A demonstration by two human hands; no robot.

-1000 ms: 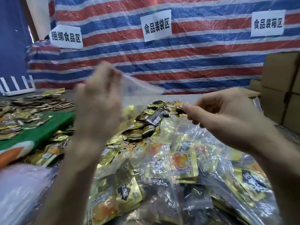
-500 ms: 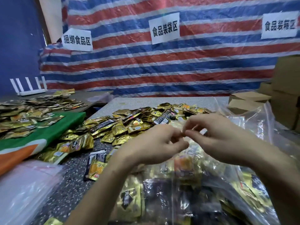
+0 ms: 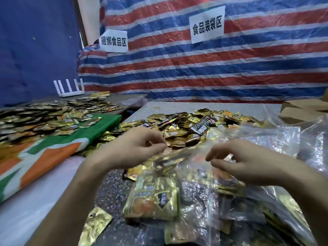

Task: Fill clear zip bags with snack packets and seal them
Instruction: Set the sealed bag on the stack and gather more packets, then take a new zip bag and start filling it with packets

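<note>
– Gold packets (image 3: 186, 126) lie in a heap on the desk (image 3: 170, 107), just behind the two hands.
– And the clear bag (image 3: 184, 159)?
– It is stretched between the hands, low over the desk, on top of other filled bags (image 3: 266, 201). Some packets are inside it.
– How does the left hand (image 3: 134, 148) hold it?
– Thumb and first finger are pressed together on the top edge of the bag; the other fingers (image 3: 150, 139) are curled. The right hand (image 3: 252, 164) pinches the same edge at its other end.
– Is the zip closed?
– I cannot tell, the plastic is too blurred.
– What is on the left?
– A green and orange cloth (image 3: 53, 151) with more packets on it. Behind hangs a striped tarp (image 3: 230, 71) with two paper signs (image 3: 206, 23).
</note>
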